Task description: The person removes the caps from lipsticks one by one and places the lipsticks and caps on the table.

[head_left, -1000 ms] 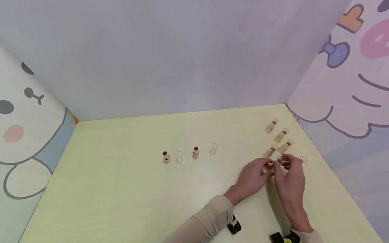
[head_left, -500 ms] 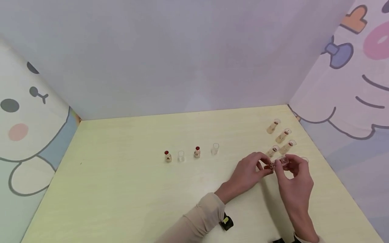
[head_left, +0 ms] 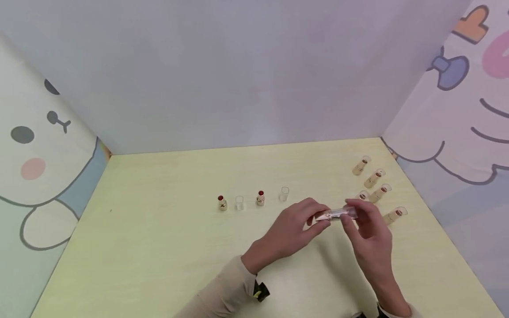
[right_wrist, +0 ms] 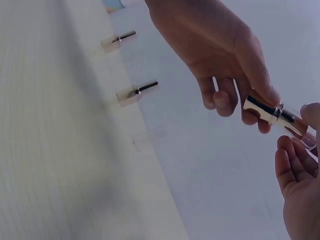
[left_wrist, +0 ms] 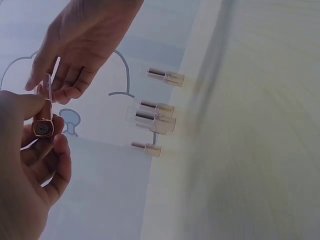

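Clear-capped gold lipstick [head_left: 337, 214], pinched by left hand [head_left: 290, 227] and right hand [head_left: 372, 243].
Matching lipsticks [head_left: 373, 180] stand right; only left wrist view shows its squarish base [left_wrist: 43, 128].

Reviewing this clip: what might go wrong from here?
1. The held lipstick is off the table, pinched by the left hand at its gold base and by the right hand at its clear cap; a slip could drop it.
2. The right hand is close to the standing lipsticks, so a careless move might topple one.
3. The nearer uncapped lipstick shows its red tip, which the left hand might brush and smear.
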`<state>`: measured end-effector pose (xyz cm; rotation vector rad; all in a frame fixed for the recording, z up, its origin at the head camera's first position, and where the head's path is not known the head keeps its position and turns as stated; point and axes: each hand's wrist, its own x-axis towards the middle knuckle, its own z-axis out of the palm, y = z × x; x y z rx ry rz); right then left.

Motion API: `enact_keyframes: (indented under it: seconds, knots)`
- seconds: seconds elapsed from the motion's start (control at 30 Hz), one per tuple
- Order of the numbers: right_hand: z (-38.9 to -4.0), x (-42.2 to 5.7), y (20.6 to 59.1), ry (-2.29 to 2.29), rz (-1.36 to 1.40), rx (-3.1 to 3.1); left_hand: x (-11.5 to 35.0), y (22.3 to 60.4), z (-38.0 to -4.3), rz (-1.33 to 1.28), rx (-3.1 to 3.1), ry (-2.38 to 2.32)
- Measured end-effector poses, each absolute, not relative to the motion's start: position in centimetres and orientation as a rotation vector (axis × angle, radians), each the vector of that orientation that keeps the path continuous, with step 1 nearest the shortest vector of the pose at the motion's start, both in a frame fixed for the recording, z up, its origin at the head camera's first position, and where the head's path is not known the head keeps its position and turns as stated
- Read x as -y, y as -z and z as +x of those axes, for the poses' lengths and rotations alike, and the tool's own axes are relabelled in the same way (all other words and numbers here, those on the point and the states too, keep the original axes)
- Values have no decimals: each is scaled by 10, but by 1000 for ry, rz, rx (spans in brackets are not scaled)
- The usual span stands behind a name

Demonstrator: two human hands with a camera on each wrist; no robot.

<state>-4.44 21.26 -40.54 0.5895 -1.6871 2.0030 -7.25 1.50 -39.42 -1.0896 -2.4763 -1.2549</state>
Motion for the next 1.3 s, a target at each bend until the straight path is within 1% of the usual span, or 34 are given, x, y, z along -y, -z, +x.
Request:
enact_keyframes:
  seconds: [0.2, 0.33, 0.43, 0.6, 0.8, 1.3]
  knots:
    - [-46, -198, 413, -1776, 802, 1951, 29, 396, -58, -1065, 2428, 989]
    - [-45, -188, 417, -1617, 885, 2096, 50, 403, -51, -1066, 2375, 836]
    - [-44, -180, 419, -1515, 896, 2200, 60, 409, -47, -1067, 2331, 792]
    - [-42, -167, 424, -1484, 884, 2307, 72, 415, -47, -1074, 2286, 753]
    - [-48, -157, 436, -1427, 945, 2199, 80, 420, -52, -1088, 2255, 700]
    - [-59, -153, 456, -1500, 1040, 2129, 90, 427, -60, -1192, 2329, 714]
